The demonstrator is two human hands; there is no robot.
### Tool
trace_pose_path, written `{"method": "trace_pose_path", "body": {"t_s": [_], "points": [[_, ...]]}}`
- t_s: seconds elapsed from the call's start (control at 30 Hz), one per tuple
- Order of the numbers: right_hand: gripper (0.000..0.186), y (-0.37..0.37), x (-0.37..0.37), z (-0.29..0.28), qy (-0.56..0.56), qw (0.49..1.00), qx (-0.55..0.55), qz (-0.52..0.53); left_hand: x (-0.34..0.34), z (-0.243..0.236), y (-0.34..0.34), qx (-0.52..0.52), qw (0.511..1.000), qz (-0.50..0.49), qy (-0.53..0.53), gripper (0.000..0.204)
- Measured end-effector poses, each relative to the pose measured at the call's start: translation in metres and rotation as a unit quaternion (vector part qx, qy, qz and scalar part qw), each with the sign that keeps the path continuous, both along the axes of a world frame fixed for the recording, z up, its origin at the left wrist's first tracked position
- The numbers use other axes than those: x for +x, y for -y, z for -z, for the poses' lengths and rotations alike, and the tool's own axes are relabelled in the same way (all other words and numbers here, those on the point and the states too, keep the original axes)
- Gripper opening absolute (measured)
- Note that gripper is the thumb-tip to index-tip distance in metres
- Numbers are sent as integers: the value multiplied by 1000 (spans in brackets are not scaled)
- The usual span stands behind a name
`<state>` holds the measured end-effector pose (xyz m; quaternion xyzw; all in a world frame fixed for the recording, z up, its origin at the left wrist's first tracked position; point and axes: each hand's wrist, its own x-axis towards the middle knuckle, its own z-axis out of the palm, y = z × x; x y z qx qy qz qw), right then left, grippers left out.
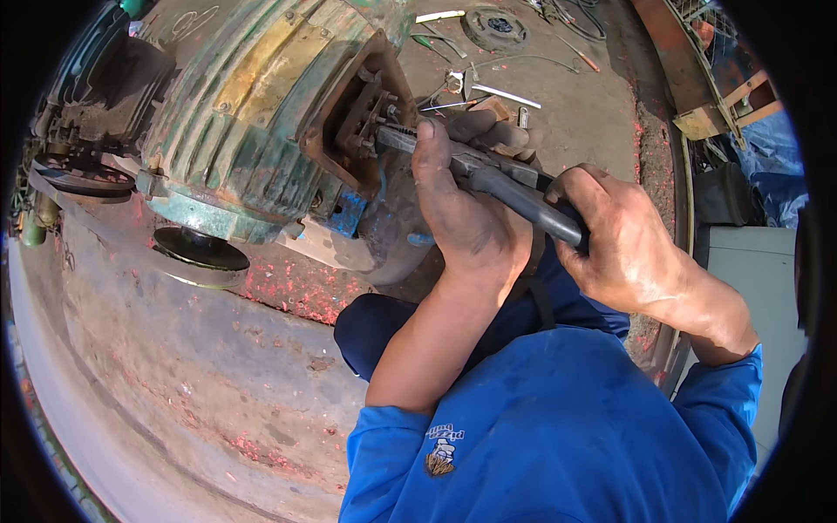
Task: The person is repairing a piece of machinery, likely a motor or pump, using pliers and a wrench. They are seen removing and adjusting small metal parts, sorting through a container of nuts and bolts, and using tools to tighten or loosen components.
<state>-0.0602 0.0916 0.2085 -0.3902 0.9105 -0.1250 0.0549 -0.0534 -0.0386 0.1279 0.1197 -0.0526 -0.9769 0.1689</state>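
A pair of pliers (514,192) with dark grips reaches into the open terminal box (316,132) of a worn green electric motor (235,131). Its jaws are at the bolts of the terminal block (362,122); I cannot tell whether they grip one. My right hand (623,235) is closed around the handles. Near the jaws, my left hand (471,209) holds the pliers' head, its thumb along the near side and its darkened fingers behind.
A pulley (202,253) sticks out below the motor. At the left stands another belt-driven machine (96,113). Across the floor lie a round metal part (495,30), cables and a screwdriver (582,57). A rusty metal beam (676,52) and blue sheeting (776,174) are at the right.
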Motion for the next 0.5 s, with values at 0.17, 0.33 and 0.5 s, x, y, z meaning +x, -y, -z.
{"method": "trace_pose_path", "body": {"t_s": [0.17,0.33,0.5], "points": [[34,-22,-36,10,702,652,-248,140,-4,15,7,-24,987,49,-151,51],[32,-14,-29,-8,629,746,-176,130,0,13,14,-26,993,82,-86,46],[46,-5,3,-11,66,997,25,-21,-6,21,11,-62,990,74,-102,40]]}}
